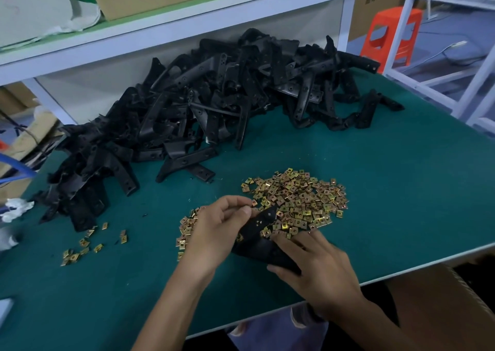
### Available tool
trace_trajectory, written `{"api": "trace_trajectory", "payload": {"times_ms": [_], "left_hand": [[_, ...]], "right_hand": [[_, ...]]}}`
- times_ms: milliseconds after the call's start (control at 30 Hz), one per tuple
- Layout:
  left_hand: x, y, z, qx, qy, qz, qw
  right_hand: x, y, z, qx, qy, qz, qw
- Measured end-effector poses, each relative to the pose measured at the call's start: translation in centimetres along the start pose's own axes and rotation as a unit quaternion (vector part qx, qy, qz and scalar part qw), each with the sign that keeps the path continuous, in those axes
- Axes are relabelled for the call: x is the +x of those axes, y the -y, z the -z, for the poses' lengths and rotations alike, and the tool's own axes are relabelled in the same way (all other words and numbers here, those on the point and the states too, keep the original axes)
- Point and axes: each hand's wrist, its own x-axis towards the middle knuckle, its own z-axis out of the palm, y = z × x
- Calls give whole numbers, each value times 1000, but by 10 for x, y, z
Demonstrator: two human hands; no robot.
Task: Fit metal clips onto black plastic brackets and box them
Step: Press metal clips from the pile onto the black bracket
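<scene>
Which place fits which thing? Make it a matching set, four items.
Things:
1. bracket pile
2. clip heap
3. stool
4. held bracket

Places:
a. gripped by left hand and right hand
b. floor, right of table
c. back of table, below shelf
d. mid-table, just beyond the hands

Pairs: 1-c; 2-d; 3-b; 4-a

Dim, cool light spreading evenly; black bracket pile (214,104) losing detail in shadow. Wide-angle lens bowing shelf (160,32) twd frame edges. Whole pic looking slightly soft.
</scene>
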Motion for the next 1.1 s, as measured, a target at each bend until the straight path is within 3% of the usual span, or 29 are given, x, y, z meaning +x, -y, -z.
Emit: {"api": "trace_trajectory", "payload": {"times_ms": [467, 867, 1100], "left_hand": [[-3, 1, -9, 53, -27, -5, 998], [-9, 15, -30, -85, -137, 26, 987], [-11, 14, -23, -55, -74, 5, 996]], "right_hand": [[1, 0, -1, 1, 9, 9, 1000], [2, -1, -1, -16, 24, 12, 1000], [1, -1, -3, -8, 13, 11, 1000]]}}
